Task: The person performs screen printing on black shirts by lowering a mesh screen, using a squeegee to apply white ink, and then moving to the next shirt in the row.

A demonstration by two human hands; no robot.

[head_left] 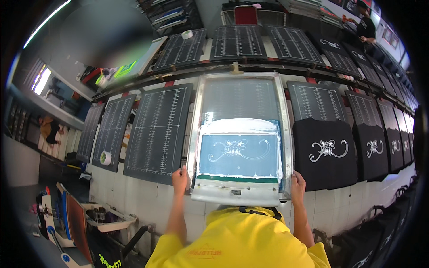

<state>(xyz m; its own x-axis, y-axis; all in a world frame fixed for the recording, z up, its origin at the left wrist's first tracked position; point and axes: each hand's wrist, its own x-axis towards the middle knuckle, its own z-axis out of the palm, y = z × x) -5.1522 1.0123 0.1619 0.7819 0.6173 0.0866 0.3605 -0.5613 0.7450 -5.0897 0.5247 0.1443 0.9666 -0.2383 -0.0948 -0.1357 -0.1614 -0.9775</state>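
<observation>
A screen-printing frame (284, 134) with a metal rim lies over a dark board in front of me. Its mesh carries a light-blue stencil area (239, 167) with a swirling floral design, and thick white ink (241, 127) is banked along that area's far side. Across the near end rests a squeegee (214, 191) with a grey handle and a green blade edge. My left hand (179, 180) is closed on the frame's near left corner. At the near right side, my right hand (298, 184) grips the same frame.
Black T-shirts (325, 167) with white prints lie on boards to the right. Bare gridded boards (156, 129) stand left, one bearing a tape roll (106, 158). More boards (237, 42) line the far row. Two other people (366, 27) are farther off.
</observation>
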